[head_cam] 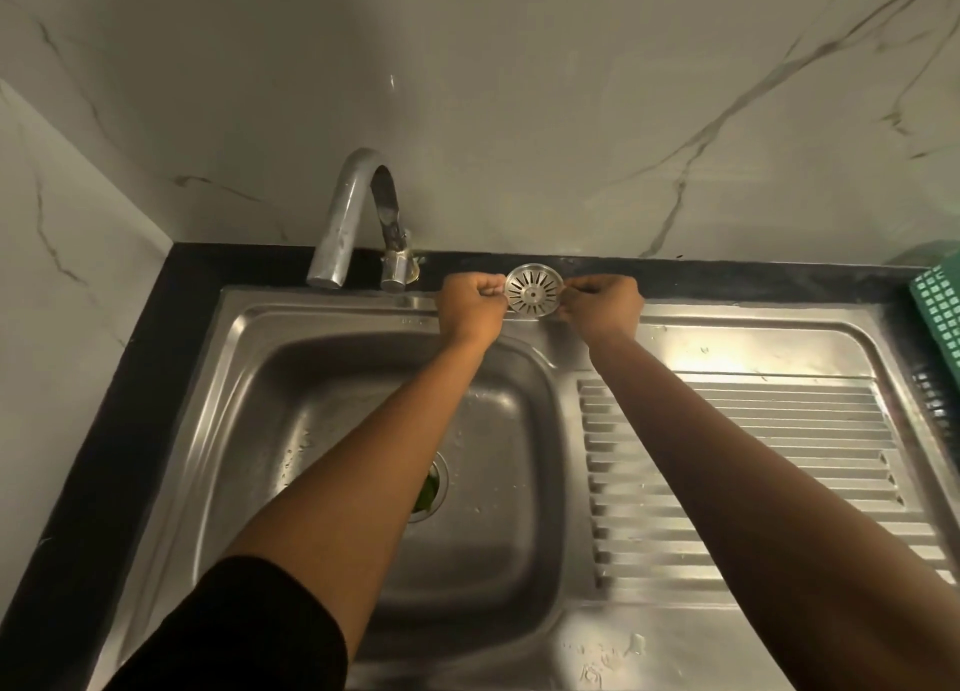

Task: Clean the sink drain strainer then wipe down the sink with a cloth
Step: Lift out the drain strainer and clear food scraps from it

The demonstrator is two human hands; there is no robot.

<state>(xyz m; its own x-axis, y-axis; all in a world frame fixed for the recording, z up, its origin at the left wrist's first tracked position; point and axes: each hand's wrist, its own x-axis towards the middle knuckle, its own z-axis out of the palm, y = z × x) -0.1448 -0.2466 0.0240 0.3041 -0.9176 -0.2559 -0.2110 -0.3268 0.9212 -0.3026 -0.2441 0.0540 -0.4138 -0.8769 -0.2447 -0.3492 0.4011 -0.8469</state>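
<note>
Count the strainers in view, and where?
1. The strainer is out of the drain, held at the sink's back rim between the left hand and the right hand. The drain opening is half hidden by the left forearm.

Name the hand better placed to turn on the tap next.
Left. The left hand grips the strainer on the side nearer the tap; the right hand is beyond the strainer.

We've got one view only: wide-angle head cam, looking forward and steeply down over the stainless steel sink with ribbed drainboard (727, 358), facing the white marble-veined wall (519, 93). Close range, both forearms reach in from the bottom edge. Edges bow visibly.
</note>
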